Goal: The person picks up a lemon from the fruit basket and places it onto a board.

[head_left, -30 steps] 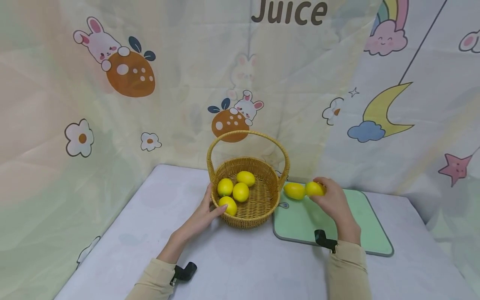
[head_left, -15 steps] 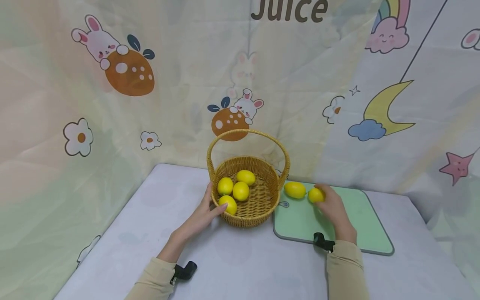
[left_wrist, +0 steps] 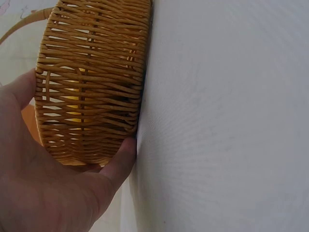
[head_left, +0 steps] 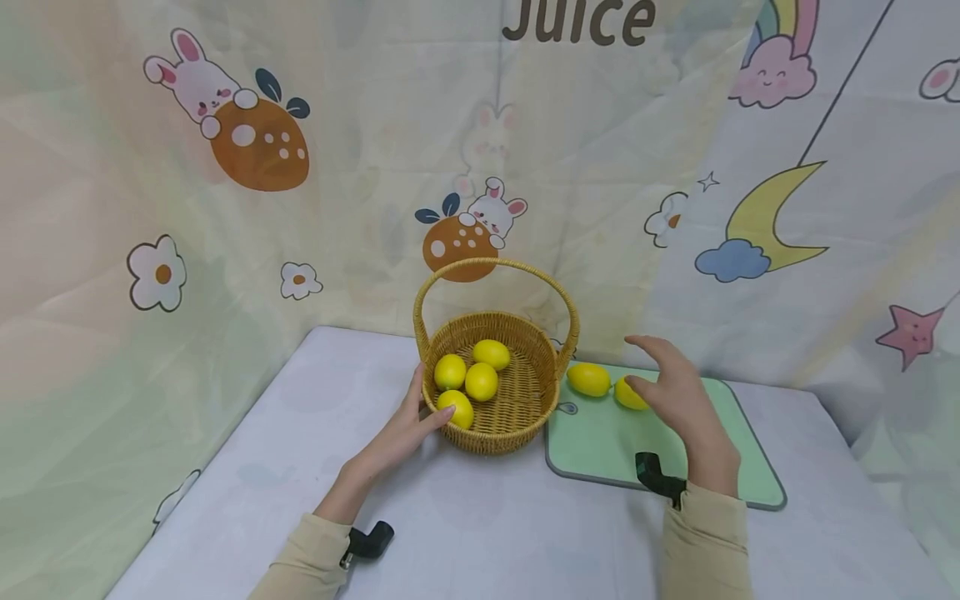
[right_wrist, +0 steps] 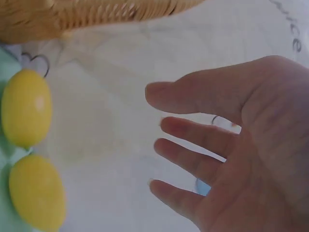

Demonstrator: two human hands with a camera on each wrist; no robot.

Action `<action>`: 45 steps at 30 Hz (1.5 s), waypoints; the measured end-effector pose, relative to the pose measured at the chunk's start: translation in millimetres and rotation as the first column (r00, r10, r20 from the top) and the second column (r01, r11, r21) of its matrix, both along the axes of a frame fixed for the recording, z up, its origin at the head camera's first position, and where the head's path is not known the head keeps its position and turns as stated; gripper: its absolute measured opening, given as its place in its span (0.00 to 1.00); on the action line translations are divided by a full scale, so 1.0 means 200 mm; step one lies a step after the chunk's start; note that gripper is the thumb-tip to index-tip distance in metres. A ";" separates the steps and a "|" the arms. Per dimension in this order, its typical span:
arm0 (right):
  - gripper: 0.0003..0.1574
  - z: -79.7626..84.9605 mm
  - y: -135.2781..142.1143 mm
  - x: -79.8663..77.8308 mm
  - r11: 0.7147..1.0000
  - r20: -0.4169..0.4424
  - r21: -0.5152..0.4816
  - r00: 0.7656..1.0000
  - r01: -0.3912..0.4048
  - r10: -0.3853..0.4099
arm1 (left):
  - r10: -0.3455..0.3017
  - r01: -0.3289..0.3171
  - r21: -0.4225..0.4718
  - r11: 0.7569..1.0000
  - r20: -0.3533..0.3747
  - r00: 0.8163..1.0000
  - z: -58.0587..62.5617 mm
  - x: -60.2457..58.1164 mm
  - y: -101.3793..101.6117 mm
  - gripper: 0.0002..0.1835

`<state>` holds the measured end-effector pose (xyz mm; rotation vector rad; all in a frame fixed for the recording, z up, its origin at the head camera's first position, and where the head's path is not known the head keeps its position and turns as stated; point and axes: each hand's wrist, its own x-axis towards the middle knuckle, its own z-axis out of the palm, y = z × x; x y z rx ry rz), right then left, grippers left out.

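Right wrist shows lemons [right_wrist: 37, 193] apart from the hand [right_wrist: 256, 150].

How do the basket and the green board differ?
The basket is round, woven and tan; the board is flat, rectangular and green. Four lemons sit in the basket, two lie on the board. The left hand grips the basket; the right hand, empty, hovers above the board. Both rest on the table.

Soft, even light fills the head view; both wrist views are dimmer, the right hazy, one lemon [right_wrist: 26, 108] faintly glinting.
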<state>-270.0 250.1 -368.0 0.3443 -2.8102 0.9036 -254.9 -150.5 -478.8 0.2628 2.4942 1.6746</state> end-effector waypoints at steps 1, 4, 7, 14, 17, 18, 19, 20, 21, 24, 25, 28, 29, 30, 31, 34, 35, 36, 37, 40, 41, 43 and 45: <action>0.37 0.02 -0.02 0.01 1.000 -0.008 0.001 1.000 -0.011 0.011 | 0.001 -0.001 -0.001 1.000 0.001 1.000 0.00 0.00 0.00 0.56; 0.35 0.06 -0.10 0.05 0.999 -0.042 -0.001 0.998 -0.053 0.053 | 0.003 -0.003 0.000 1.000 0.003 1.000 -0.02 0.00 0.00 0.56; 0.33 0.07 -0.17 0.07 0.994 -0.071 -0.016 0.991 -0.111 0.110 | -0.001 0.001 0.005 1.000 0.000 1.000 -0.02 0.00 -0.01 0.55; 0.32 0.04 -0.35 0.06 0.961 -0.077 -0.078 0.963 -0.265 0.259 | -0.007 0.007 0.014 1.000 0.000 1.000 -0.02 -0.01 0.00 0.54; 0.32 0.01 -0.41 0.04 0.946 -0.054 -0.089 0.950 -0.313 0.309 | -0.013 0.013 0.014 1.000 -0.007 1.000 -0.01 0.00 0.00 0.54; 0.32 -0.01 -0.43 0.03 0.942 -0.037 -0.091 0.946 -0.323 0.321 | -0.016 0.017 0.014 1.000 -0.012 1.000 -0.01 0.00 0.00 0.54; 0.32 -0.03 -0.45 0.03 0.939 -0.018 -0.096 0.944 -0.330 0.330 | -0.018 0.018 0.015 1.000 -0.015 1.000 0.00 0.00 0.00 0.54; 0.32 -0.05 -0.47 0.02 0.939 0.005 -0.094 0.943 -0.331 0.333 | -0.018 0.018 0.016 1.000 -0.016 1.000 0.00 0.00 0.00 0.53; 0.32 -0.07 -0.49 0.01 0.938 0.029 -0.095 0.941 -0.333 0.337 | -0.018 0.019 0.018 1.000 -0.018 1.000 0.00 0.00 0.00 0.53; 0.33 -0.14 -0.55 -0.02 0.933 0.079 -0.083 0.931 -0.351 0.357 | -0.022 0.023 0.018 1.000 -0.019 1.000 0.00 -0.01 0.00 0.53; 0.33 -0.17 -0.58 -0.03 0.931 0.090 -0.073 0.927 -0.358 0.364 | -0.021 0.022 0.018 1.000 -0.016 1.000 0.00 -0.01 0.00 0.53; 0.34 -0.23 -0.65 -0.05 0.918 0.098 -0.030 0.912 -0.396 0.397 | -0.026 0.026 0.017 1.000 -0.016 1.000 0.00 -0.01 0.00 0.52; 0.34 -0.25 -0.67 -0.05 0.913 0.103 -0.014 0.908 -0.408 0.407 | -0.024 0.024 0.016 1.000 -0.012 1.000 0.00 -0.01 0.00 0.52; 0.34 -0.26 -0.70 -0.05 0.907 0.107 -0.006 0.902 -0.420 0.418 | -0.023 0.024 0.020 1.000 -0.013 1.000 0.00 -0.01 0.00 0.52; 0.34 -0.27 -0.73 -0.05 0.904 0.107 0.015 0.900 -0.427 0.423 | -0.023 0.024 0.025 0.999 -0.014 1.000 0.00 -0.01 0.00 0.51; 0.33 -0.30 -0.80 -0.04 0.885 0.109 0.034 0.881 -0.465 0.459 | -0.031 0.031 0.035 0.999 -0.008 0.999 -0.01 0.00 0.01 0.52; 0.33 -0.31 -0.82 -0.04 0.878 0.109 0.032 0.875 -0.478 0.472 | -0.031 0.031 0.035 0.999 -0.002 1.000 -0.01 0.00 0.02 0.52; 0.33 -0.31 -0.84 -0.04 0.871 0.106 0.025 0.868 -0.490 0.485 | -0.035 0.035 0.036 0.999 -0.001 0.999 -0.02 0.00 0.02 0.53; 0.33 -0.31 -0.86 -0.03 0.866 0.106 0.028 0.863 -0.500 0.494 | -0.038 0.038 0.034 0.999 0.000 0.999 -0.02 0.00 0.02 0.53; 0.32 -0.31 -0.89 -0.03 0.854 0.120 0.016 0.849 -0.520 0.514 | -0.032 0.032 0.022 0.999 0.004 0.999 -0.02 0.00 0.01 0.54; 0.32 -0.30 -0.90 -0.03 0.855 0.127 0.021 0.850 -0.518 0.511 | -0.029 0.029 0.019 0.999 0.002 1.000 -0.01 0.00 0.01 0.54; 0.32 -0.29 -0.91 -0.02 0.857 0.146 0.028 0.850 -0.515 0.507 | -0.025 0.025 0.013 1.000 -0.004 1.000 -0.01 -0.01 0.01 0.55; 0.30 -0.29 -0.91 -0.02 0.857 0.168 0.039 0.849 -0.514 0.502 | -0.016 0.016 0.007 1.000 -0.002 1.000 0.00 -0.01 0.00 0.55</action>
